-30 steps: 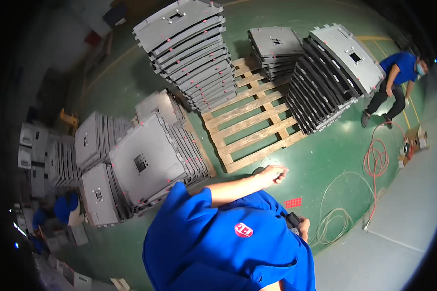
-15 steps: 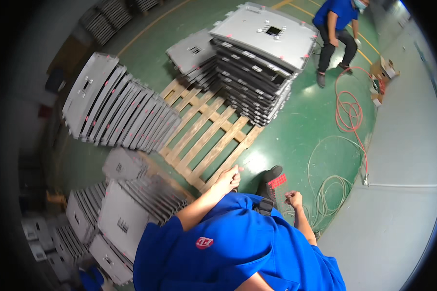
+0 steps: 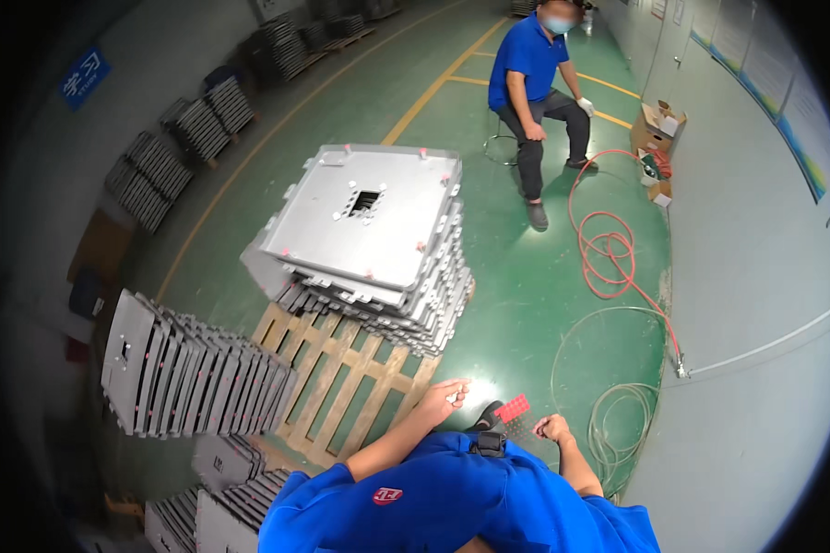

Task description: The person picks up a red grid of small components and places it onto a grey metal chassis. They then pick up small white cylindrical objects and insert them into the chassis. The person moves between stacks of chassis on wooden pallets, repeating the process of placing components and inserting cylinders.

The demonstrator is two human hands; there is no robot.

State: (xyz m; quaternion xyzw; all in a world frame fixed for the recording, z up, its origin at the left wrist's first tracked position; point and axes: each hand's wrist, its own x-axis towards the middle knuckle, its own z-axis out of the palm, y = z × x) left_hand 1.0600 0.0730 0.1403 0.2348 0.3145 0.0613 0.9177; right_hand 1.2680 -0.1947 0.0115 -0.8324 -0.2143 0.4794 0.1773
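Our left hand [image 3: 443, 400] has its fingers curled in; we cannot tell whether it holds something small. Our right hand [image 3: 553, 428] pinches the edge of a sheet of red squares [image 3: 513, 408], which sits between our two hands above the green floor [image 3: 516, 304]. Ahead, a stack of grey panels [image 3: 397, 212] stands on a wooden pallet [image 3: 422, 370]; beyond, a co-worker [image 3: 535, 74] sits.

Wore blue short-sleeved shirt [image 3: 452, 516], red-and-white badge [image 3: 387, 496] at 9 o'clock; black waist buckle [image 3: 490, 444], dark shoe [image 3: 485, 420] toward 1 o'clock.
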